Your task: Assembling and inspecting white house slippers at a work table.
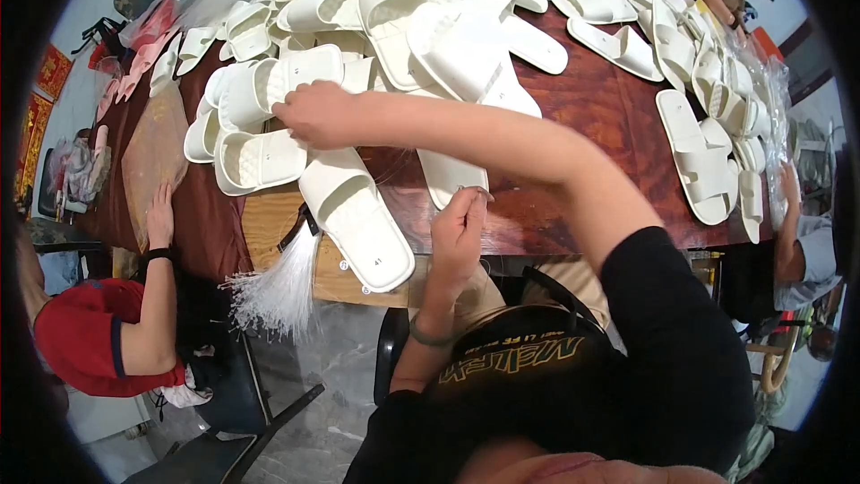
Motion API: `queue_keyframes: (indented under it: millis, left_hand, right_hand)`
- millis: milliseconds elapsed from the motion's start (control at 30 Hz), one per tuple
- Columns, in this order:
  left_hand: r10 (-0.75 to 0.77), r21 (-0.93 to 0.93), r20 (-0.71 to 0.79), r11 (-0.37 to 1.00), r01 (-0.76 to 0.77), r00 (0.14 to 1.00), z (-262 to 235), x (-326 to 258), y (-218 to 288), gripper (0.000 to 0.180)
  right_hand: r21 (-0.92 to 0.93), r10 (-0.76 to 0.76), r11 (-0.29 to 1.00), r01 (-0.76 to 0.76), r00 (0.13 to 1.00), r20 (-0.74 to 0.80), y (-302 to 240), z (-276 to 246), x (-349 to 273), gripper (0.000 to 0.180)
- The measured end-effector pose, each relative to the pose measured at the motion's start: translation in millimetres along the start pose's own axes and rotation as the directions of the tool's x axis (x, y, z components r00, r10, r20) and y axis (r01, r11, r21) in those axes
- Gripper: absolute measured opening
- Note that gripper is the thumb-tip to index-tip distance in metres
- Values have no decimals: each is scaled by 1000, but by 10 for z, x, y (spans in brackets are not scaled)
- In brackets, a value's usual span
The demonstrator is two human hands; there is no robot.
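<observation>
The right arm, in a short black sleeve, stretches from the right shoulder far across the body to the left, elbow nearly straight; the right hand (313,115) lies knuckles up, its fingers (288,111) curled down and bunched at the tips; the left forearm rises from below, a thin band at the wrist; the left hand (457,233) stands upright, thumb and fingertips (472,194) pinched together above the palm.
</observation>
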State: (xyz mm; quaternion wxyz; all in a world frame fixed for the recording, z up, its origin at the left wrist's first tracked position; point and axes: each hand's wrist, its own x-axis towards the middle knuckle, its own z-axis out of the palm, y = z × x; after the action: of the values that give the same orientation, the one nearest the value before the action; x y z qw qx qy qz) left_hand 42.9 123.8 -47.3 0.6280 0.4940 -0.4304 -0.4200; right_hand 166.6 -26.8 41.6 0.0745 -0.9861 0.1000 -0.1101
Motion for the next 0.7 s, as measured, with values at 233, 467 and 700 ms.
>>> queue_keyframes:
  millis: [233, 467, 700]
  left_hand:
    - [19, -56, 19, 998, -18, 1000, 51, 26, 56, 19]
    - [23, 53, 3, 998, -23, 1000, 105, 15, 93, 19]
    - [28, 71, -34, 997, -25, 999, 141, 3, 103, 20]
  right_hand:
    - [130, 40, 991, 43, 814, -579, 579, -737, -1966, 33]
    - [280, 403, 915, -290, 672, -622, 1127, -498, -2557, 57]
    - [550, 560, 790, -272, 686, -465, 1416, -503, -1926, 44]
